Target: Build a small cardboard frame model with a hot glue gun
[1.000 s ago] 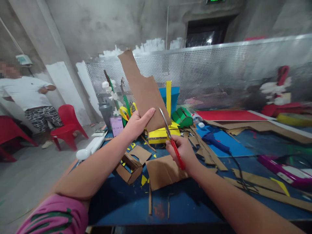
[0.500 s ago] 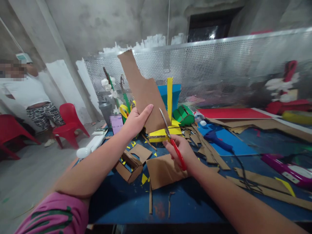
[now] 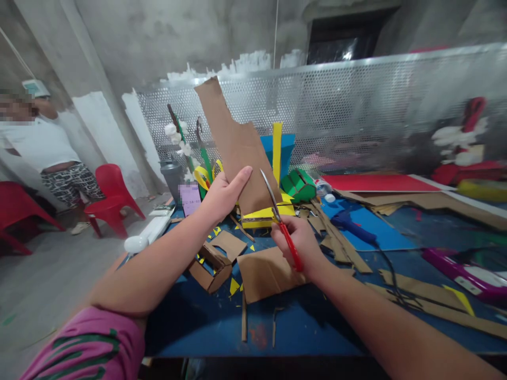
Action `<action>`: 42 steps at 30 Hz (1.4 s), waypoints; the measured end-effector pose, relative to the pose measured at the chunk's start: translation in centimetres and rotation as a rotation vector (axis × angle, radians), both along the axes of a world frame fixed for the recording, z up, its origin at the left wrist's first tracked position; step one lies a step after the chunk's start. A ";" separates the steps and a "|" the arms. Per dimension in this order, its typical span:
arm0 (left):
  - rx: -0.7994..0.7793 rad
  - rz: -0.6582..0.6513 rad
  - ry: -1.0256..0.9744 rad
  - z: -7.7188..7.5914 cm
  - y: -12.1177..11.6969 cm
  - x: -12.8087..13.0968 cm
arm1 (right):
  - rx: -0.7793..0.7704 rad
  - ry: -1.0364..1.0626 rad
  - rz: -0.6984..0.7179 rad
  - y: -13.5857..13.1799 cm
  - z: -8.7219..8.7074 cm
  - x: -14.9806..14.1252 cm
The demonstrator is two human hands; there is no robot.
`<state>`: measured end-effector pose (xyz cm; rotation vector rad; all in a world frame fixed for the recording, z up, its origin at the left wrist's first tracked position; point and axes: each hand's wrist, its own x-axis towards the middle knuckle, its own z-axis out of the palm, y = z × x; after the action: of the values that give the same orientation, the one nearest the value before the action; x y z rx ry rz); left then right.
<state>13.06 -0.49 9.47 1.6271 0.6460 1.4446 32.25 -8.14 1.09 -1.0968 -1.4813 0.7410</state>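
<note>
A cardboard piece [image 3: 243, 142] and scissors [image 3: 287, 237] held up at the yellow block [image 3: 263, 219]

The left hand's [image 3: 227, 195] grip pinches the cardboard piece by its left edge, thumb on the near face, fingers hidden behind. The cardboard piece is tilted in the air, above the yellow block and partly in front of it, narrow end uppermost. The right hand's [image 3: 303, 243] grip is closed around the red handles of the scissors, just in front of the yellow block and to its right; one blade crosses in front of the cardboard piece near its lower right edge, while the other cannot be made out. On the desk [image 3: 190, 327], a flat cardboard sheet [image 3: 257, 274] lies in front of the yellow block, with a small open cardboard box [image 3: 220, 278] at the block's front left. A phone [image 3: 190, 203] stands left of the yellow block, a green cardboard shape [image 3: 299, 184] sits just right of it, and a blue glue gun [image 3: 352, 227] lies farther right. Behind the yellow block rises a blue panel [image 3: 288, 150]. Well to its left, a person [image 3: 43, 140] in a white shirt stands near a red chair [image 3: 106, 195]
</note>
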 end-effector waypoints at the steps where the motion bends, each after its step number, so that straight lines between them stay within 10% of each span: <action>1: -0.002 -0.005 -0.004 0.0 0.0 0.0 | 0.005 -0.003 -0.003 0.0 0.1 0.0; 42: -0.057 0.053 -0.137 0.1 -0.3 0.5 | -0.155 0.155 0.167 -0.2 1.2 -0.9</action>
<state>13.55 -0.78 9.57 1.4630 0.6502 1.5476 31.32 -8.31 2.33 -1.0143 -1.4124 1.0488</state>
